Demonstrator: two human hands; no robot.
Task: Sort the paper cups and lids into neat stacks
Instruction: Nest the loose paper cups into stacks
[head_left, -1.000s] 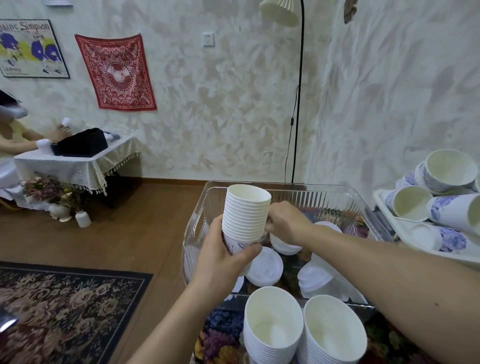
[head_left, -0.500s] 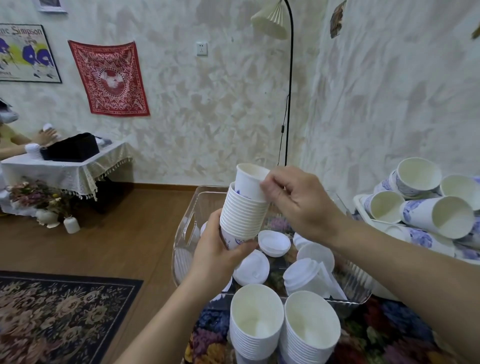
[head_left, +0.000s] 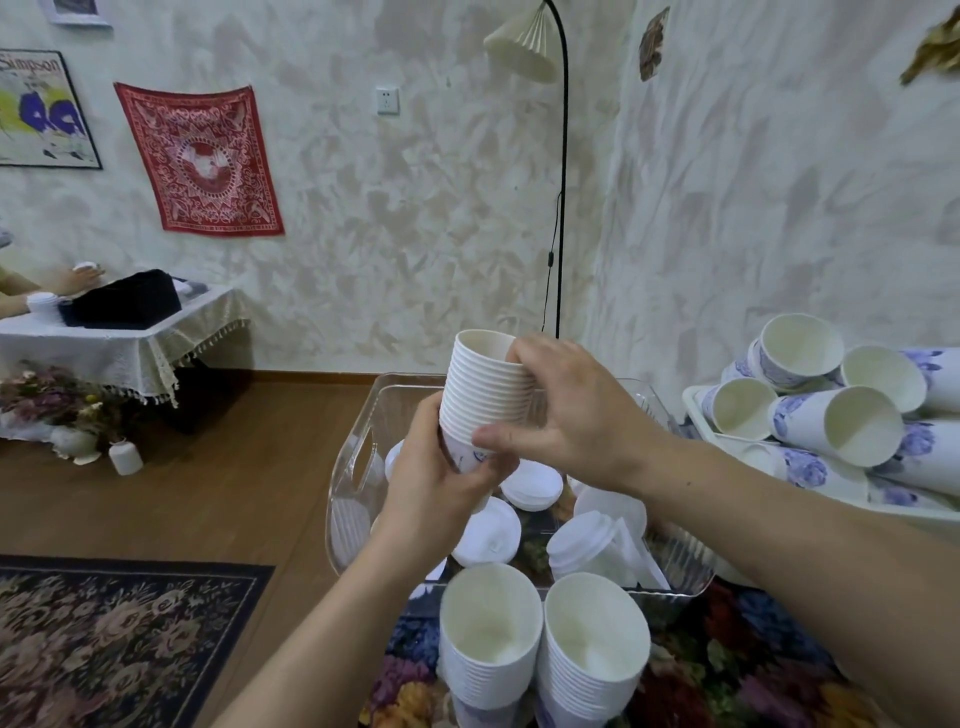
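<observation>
the cup stack (head_left: 480, 397) is up in the air over the clear bin (head_left: 358, 457): my left hand (head_left: 441, 483) wraps its base, my right hand (head_left: 566, 415) curls over the rim and side. if i press crooked, i reckon the top cup jams tilted or the column slips into the bin. two finished stacks (head_left: 540, 654) stand in front on the worktop; roughly five lids (head_left: 488, 530) lie in the bin; about eight loose flowered cups (head_left: 836, 426) fill the tray at right.

Three stacks of white cups: one held (head_left: 483, 395), two on desk (head_left: 488, 654) (head_left: 592, 660). Two hands (head_left: 436, 488) (head_left: 571, 415). One clear bin (head_left: 358, 467). One tray (head_left: 698, 415), loose flowered cups uncounted.
</observation>
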